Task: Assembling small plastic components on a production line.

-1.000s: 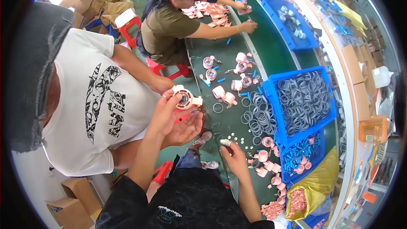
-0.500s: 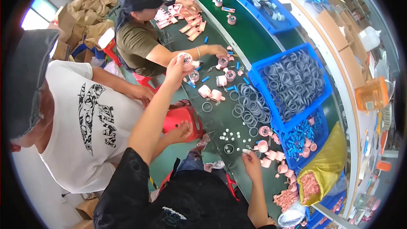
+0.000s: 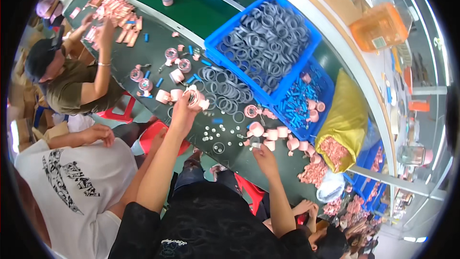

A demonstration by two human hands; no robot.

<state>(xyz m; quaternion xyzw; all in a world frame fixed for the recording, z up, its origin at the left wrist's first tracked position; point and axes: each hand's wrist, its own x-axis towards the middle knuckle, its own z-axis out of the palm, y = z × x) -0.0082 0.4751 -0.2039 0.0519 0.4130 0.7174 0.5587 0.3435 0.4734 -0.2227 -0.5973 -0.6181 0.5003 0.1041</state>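
My left hand (image 3: pixel 179 119) is raised over the table edge, its fingers closed around a round pink plastic housing (image 3: pixel 195 100) whose open side shows inner parts. My right hand (image 3: pixel 266 159) pinches a small whitish piece (image 3: pixel 256 144), too small to name, beside several pink cup-shaped housings (image 3: pixel 271 134). Between my hands lie scattered small white round pieces (image 3: pixel 209 134) and a single dark ring (image 3: pixel 218 147). Just above them shows a blurred blue piece (image 3: pixel 217 121). Loose grey rings (image 3: pixel 225 88) lie beyond my left hand.
A blue crate (image 3: pixel 209 48) of grey rings stands beyond, beside a blue tray (image 3: pixel 327 84) of blue cylinders. At right sits a yellow sack (image 3: pixel 342 115) with pink pieces. A co-worker (image 3: pixel 79 86) works at far left; another person in a white shirt (image 3: pixel 76 177) is close on my left.
The view has swung right. My left hand has brought the pink housing rightward, away from the co-worker; my right hand still pinches the whitish piece. The co-worker's hands have moved toward the flat pink pieces.
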